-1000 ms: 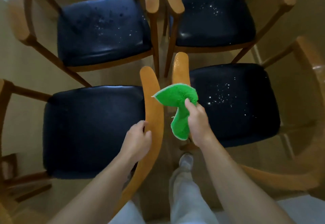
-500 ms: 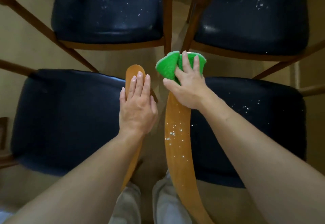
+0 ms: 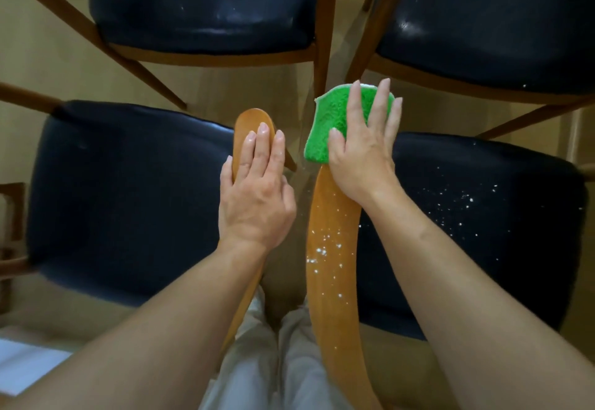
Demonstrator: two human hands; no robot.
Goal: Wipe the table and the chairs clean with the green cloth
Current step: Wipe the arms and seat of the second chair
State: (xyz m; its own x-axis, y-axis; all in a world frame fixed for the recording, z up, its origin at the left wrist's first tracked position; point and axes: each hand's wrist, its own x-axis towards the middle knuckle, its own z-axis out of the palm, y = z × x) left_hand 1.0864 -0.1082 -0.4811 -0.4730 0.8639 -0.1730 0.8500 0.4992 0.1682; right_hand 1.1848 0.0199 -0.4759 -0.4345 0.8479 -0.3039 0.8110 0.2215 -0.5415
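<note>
Four wooden chairs with dark blue seats, seen from above: near-left chair (image 3: pixel 122 203), near-right chair (image 3: pixel 476 235), two more beyond. Near-right chair's curved backrest rail (image 3: pixel 331 274) runs lengthwise from bottom of frame up toward the far chairs, speckled with white specks (image 3: pixel 325 248) at mid-length. Near-left chair's backrest rail (image 3: pixel 249 123) lies roughly parallel, just beside it. Left hand (image 3: pixel 254 190) flat on the left rail, fingers straight, holding nothing. Right hand (image 3: pixel 363 152) flat, fingers spread, pressing the green cloth (image 3: pixel 335 119) onto the far tip of the right rail; cloth's long axis follows the rail. Hands apart.
</note>
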